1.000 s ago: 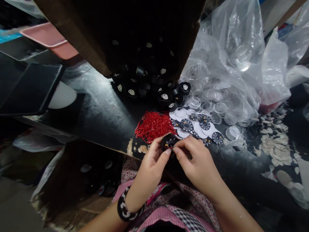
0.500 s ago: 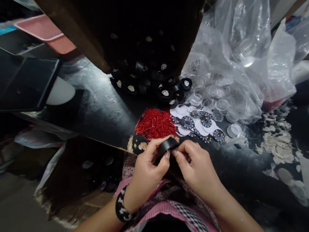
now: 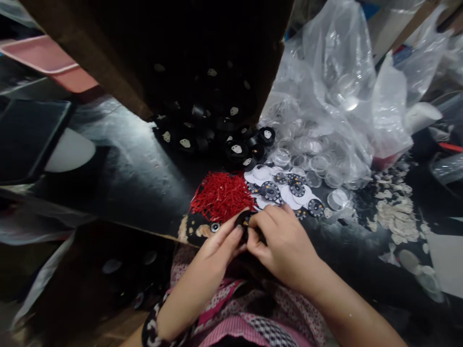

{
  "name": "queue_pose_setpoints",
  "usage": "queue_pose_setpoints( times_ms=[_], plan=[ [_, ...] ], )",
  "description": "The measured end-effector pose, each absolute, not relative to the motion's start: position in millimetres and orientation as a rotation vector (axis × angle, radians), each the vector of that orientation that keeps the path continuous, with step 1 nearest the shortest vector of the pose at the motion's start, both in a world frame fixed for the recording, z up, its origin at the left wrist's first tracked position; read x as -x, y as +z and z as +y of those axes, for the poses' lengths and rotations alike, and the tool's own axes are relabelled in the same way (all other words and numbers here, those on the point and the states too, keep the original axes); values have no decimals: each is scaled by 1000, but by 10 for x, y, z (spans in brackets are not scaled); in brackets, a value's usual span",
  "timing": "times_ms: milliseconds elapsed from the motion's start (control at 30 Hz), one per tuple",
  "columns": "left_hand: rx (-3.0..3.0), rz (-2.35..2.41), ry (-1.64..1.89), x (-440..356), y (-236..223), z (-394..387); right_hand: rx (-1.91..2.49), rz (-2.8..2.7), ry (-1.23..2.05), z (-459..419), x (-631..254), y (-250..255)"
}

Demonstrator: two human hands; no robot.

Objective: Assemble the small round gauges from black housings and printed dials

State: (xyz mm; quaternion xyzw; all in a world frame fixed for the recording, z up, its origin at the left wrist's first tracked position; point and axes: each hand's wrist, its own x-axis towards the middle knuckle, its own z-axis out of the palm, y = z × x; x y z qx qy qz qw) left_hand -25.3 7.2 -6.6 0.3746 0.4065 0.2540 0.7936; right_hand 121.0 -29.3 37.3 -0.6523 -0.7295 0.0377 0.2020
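My left hand (image 3: 220, 248) and my right hand (image 3: 282, 241) meet at the near edge of the black table (image 3: 137, 173). Both pinch one small round black case (image 3: 243, 220), fingers closed on it. Just beyond the case lies a heap of thin red pointers (image 3: 220, 195). To its right is a scatter of round printed dial discs (image 3: 285, 188), some face down and white.
A tipped brown carton (image 3: 119, 53) spills black round cases (image 3: 217, 140) onto the table. A clear plastic bag (image 3: 336, 91) holds several clear round lenses. Pale paper scraps (image 3: 394, 217) lie at the right. A pink tray (image 3: 50, 62) sits at the far left.
The case has turned from edge-on to flatter between my fingers, and my right hand has closed over it. The view has swung a little to the right.
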Motion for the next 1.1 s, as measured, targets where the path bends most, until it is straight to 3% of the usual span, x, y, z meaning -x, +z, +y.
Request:
queue_pose_setpoints(
  times_ms=[267,333,433,533,700,933,1100],
  plan=[
    [-912,872,570,220,-270,96,1921,-1753,617,-256,-1494,465],
    [-882,871,574,233,-333,104,1973,-1720,446,-149,-1797,438],
    [-839,838,585,219,-366,100,2328,-1666,-170,91,-2263,362],
    [-806,818,615,184,-342,107,2420,-1869,-389,270,-2558,309],
    [-559,757,682,133,-231,141,2223,-1886,-376,153,-2531,330],
    [-258,676,537,48,-91,198,1812,-1978,-93,-328,-1615,343],
    [-382,709,578,46,-91,186,1732,-2024,60,-457,-1367,357]
  ],
)
